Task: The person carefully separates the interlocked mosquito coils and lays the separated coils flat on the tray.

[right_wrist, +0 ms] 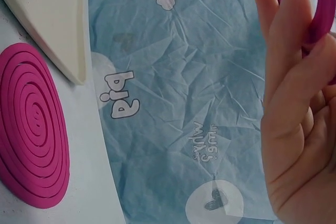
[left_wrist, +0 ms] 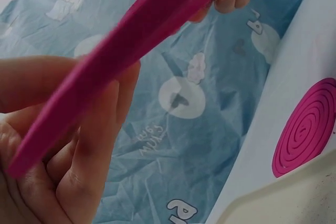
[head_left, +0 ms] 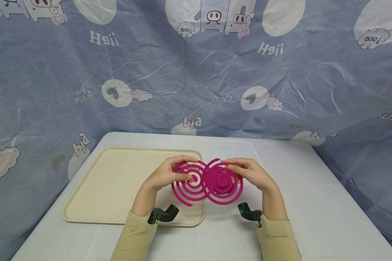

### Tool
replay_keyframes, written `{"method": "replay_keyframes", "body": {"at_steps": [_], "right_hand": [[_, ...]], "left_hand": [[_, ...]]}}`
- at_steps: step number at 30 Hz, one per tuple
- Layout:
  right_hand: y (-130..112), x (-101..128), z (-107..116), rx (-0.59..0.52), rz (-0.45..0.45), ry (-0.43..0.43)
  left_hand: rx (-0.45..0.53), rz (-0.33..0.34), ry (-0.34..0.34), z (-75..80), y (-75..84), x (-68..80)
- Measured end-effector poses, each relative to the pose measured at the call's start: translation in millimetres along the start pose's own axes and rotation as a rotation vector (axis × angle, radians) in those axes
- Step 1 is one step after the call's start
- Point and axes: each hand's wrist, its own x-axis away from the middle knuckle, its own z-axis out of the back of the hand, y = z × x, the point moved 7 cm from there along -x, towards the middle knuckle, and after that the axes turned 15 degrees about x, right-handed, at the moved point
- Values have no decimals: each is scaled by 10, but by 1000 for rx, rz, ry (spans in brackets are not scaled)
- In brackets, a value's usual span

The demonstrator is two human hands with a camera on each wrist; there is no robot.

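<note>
Pinching two interlocked pink spiral coils (head_left: 207,181), both hands' fingers (head_left: 179,176) hover beside the bare tray (head_left: 111,188).

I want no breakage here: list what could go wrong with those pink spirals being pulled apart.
The left hand and right hand hold two interlocked pink coils in mid-air; the thin rings may snap if tugged unevenly. A dropped piece could miss the beige tray and hit the table. It could also land on the spare coil lying below.

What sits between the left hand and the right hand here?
Two pink spiral coils, partly pulled apart and overlapping in the middle. The left hand holds one side, the right hand the other. The head view shows this.
</note>
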Motion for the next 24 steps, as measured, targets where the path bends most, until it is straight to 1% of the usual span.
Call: {"method": "replay_keyframes", "body": {"at_steps": [4,8,10,15,20,22,24], "right_hand": [[-10,-7,22,11,-10,50],[-11,-11,45,2,-31,106],[-8,-18,58,-13,-31,134],[-11,-26,99,-28,-41,218],[-11,-8,167,-51,-70,339],[-8,-4,183,-76,-76,373],[-4,-3,191,-96,-80,391]], "left_hand": [[3,-40,34,6,29,-8],[39,-84,79,20,56,-21],[46,-100,113,32,66,-26],[51,-118,223,63,78,-26],[67,-192,330,108,99,-16],[75,-211,364,119,105,-13],[84,-216,380,118,112,-13]]}}
